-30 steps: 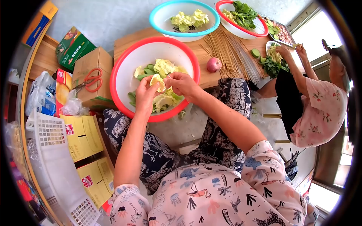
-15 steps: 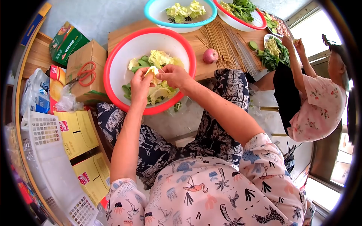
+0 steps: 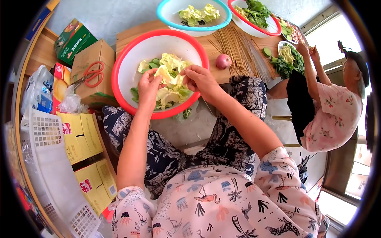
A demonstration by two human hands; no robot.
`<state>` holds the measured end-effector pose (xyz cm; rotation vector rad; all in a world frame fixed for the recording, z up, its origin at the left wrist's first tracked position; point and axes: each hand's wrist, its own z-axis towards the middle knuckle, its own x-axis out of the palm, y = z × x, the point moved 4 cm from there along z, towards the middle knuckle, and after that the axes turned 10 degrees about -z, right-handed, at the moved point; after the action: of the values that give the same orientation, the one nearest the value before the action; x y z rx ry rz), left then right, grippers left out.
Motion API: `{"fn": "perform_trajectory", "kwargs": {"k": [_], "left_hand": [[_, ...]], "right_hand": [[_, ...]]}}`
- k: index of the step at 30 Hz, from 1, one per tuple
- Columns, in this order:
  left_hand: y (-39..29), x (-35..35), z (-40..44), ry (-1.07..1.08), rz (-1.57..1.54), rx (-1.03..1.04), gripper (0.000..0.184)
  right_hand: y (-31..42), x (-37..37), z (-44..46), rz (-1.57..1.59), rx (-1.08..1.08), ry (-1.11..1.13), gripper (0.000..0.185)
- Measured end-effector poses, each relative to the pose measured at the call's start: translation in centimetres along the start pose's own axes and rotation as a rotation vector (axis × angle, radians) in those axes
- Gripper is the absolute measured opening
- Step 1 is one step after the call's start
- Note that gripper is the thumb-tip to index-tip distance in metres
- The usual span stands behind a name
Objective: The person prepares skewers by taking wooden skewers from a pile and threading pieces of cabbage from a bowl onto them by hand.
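Observation:
Over the large red-rimmed white bowl (image 3: 123, 75), my left hand (image 3: 148, 87) pinches a pale yellow-green cabbage leaf (image 3: 163, 73). My right hand (image 3: 200, 82) is closed at the right side of the bowl, fingertips bent together near the leaves. Whatever its fingers hold, if anything, is too small to make out. Below both hands, loose cabbage leaves (image 3: 168, 97) and some greener pieces (image 3: 153, 63) lie in the bowl.
Beyond the bowl are a blue-rimmed bowl (image 3: 166, 19), a red-rimmed bowl of greens (image 3: 274, 32), wooden skewers (image 3: 234, 47) and a red onion (image 3: 223, 61). Scissors (image 3: 93, 75) rest against a cardboard box (image 3: 105, 59) at left. Another person (image 3: 333, 103) works at right.
My hands have moved apart, the right one shifting right and away from the leaf. The leaf between them now shows more openly. The view has shifted slightly.

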<state>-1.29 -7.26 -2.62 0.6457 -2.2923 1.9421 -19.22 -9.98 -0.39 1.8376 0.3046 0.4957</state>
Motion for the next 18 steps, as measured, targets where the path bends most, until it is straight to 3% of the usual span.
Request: {"fn": "perform_trajectory", "kwargs": {"k": [4,8,18], "left_hand": [[-0.6,-0.5,0.0,-0.064,-0.059,-0.006,0.032],[-0.9,-1.1,0.3,-0.111,-0.089,0.034,0.03],[-2.0,-0.9,-0.6,-0.099,-0.065,0.058,0.034]], "right_hand": [[1.7,1.9,-4.6,-0.19,0.098,0.062,0.021],[0.7,2.4,-7.2,-0.402,0.065,0.095,0.02],[1.2,3.1,-7.3,-0.464,0.101,0.039,0.022]]}}
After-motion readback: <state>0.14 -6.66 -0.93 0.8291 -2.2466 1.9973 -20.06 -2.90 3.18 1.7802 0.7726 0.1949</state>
